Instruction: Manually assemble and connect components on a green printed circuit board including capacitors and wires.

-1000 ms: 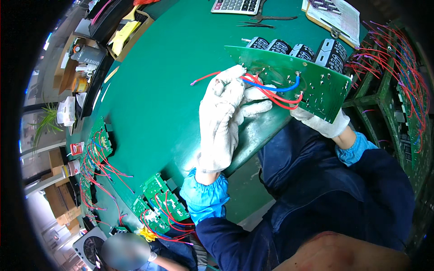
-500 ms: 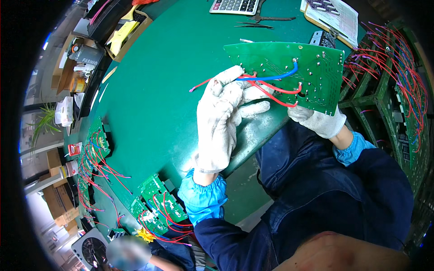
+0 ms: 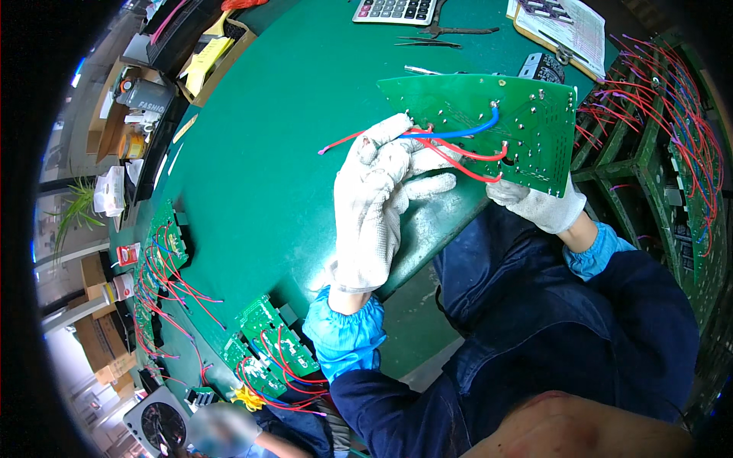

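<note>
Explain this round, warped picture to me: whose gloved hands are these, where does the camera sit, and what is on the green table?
The camera is worn on a person's head and looks down, so straight edges bend near the rim. The two white-gloved hands are that person's own. The right hand grips a green circuit board by its lower edge, held up above the green table. The left hand pinches the red wires coming off the board; a blue wire loops across it too. On the table's far side lie a calculator, tweezers and a clipboard with papers. More wired boards sit along the near left edge, and others stand in a rack on the right.
</note>
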Action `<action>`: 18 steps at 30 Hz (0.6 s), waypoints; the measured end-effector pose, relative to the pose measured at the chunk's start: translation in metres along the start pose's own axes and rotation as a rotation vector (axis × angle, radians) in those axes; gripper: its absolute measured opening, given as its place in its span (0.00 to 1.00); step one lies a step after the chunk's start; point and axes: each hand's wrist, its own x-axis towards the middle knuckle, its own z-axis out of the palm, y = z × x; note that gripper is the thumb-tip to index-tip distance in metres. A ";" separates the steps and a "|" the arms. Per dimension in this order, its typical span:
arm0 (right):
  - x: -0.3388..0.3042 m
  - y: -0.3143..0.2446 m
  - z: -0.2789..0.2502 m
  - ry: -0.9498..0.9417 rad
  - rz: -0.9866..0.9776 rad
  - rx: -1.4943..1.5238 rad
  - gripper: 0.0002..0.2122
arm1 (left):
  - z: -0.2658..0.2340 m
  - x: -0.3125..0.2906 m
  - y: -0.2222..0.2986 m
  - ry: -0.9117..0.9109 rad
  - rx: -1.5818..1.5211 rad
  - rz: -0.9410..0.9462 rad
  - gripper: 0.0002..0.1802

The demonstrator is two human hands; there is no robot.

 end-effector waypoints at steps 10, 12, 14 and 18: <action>-0.004 0.006 -0.016 0.069 0.136 0.559 0.22 | -0.002 -0.001 -0.004 -0.015 -0.008 -0.001 0.25; 0.009 -0.018 -0.008 -0.079 -0.006 0.685 0.25 | 0.001 0.001 -0.003 -0.024 -0.065 0.025 0.26; 0.008 -0.008 -0.020 0.090 0.041 -0.136 0.30 | 0.003 0.003 0.003 -0.094 -0.152 -0.069 0.30; 0.032 -0.057 0.008 -0.024 -0.247 -0.617 0.30 | -0.005 -0.005 -0.012 0.345 0.219 0.162 0.27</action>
